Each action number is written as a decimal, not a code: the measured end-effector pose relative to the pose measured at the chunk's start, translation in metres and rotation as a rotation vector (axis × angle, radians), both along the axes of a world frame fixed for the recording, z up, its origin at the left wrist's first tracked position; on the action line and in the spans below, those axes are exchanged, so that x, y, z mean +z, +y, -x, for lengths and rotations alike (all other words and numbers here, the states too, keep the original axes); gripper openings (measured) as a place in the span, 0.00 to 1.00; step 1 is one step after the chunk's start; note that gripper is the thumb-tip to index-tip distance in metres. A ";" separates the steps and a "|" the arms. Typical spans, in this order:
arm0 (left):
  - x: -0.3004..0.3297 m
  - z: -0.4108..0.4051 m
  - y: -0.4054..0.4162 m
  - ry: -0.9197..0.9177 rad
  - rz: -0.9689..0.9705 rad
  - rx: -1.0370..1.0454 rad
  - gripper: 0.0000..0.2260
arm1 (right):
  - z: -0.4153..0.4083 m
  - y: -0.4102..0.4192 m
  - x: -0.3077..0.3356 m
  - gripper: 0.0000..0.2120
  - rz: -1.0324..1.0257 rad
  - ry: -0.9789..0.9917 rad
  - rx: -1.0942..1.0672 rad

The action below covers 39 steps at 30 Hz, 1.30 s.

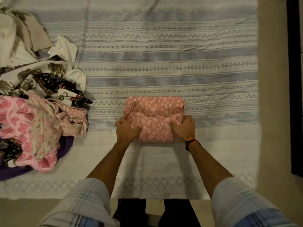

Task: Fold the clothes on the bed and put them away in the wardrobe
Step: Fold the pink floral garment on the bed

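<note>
A salmon-pink garment with a white leaf print (154, 115) lies folded into a compact bundle on the bed, just in front of me. My left hand (126, 130) grips its near left edge, fingers curled into the cloth. My right hand (184, 126) grips the near right edge the same way; a dark band with an orange stripe sits on that wrist. An unfolded heap of clothes (36, 102) lies at the left of the bed: white, elephant-print, dark floral, pink patterned and purple pieces.
The bed (164, 59) is covered by a white and blue-grey striped spread. Its right edge runs beside a beige floor strip (273, 95) and a dark upright edge (295, 79). My legs stand at the bed's near edge.
</note>
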<state>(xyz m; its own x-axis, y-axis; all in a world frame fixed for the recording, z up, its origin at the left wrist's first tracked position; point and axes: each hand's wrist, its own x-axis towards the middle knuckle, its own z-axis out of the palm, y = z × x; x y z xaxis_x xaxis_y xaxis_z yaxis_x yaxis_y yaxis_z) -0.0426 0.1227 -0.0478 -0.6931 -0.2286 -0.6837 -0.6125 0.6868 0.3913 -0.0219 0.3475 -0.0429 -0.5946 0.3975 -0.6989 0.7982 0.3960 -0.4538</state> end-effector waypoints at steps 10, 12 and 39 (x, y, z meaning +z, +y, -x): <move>-0.007 -0.003 0.014 -0.054 -0.423 0.235 0.33 | -0.002 -0.009 -0.002 0.23 0.211 0.038 -0.037; -0.004 -0.004 0.017 -0.041 -0.436 0.241 0.33 | -0.004 -0.007 0.003 0.20 0.214 0.086 -0.034; 0.068 -0.069 0.299 -0.116 -0.563 -0.027 0.34 | -0.104 0.263 0.075 0.25 -0.006 0.165 -0.250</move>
<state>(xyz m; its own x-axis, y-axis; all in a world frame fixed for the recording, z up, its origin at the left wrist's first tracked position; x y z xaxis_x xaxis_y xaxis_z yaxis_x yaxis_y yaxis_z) 0.0262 0.4215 0.0206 -0.6065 0.2098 -0.7669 -0.6584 0.4083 0.6323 0.0818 0.6106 0.0324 -0.5832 0.5500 -0.5978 0.7869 0.1996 -0.5839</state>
